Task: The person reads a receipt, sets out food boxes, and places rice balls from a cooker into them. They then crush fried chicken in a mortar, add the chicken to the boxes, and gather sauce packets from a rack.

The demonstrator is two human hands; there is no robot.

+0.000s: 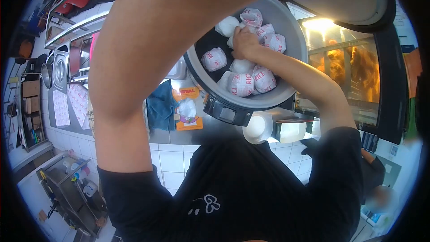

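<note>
My right hand (pixel 245 44) is down inside a round grey pot (pixel 293 74), its fingers curled on a white wrapped bundle (pixel 231 41) and partly hidden. Around it lie several more paper-wrapped balls, some printed "RICE" in red, such as one at the front (pixel 242 84) and one apart on the left (pixel 214 59). The pot's dark bottom shows on the left side. My left arm (pixel 134 49) is raised across the top of the view, and its hand is out of sight. A large rounded lid (pixel 333 0) stands tilted at the upper right.
Below the pot are a blue cloth (pixel 161 106), an orange printed packet (pixel 190 123) and a white container (pixel 257 127). A lit glass cabinet (pixel 349 67) with browned food stands right. Metal racks (pixel 74 29) are left. Another person's blurred head (pixel 380 198) shows lower right.
</note>
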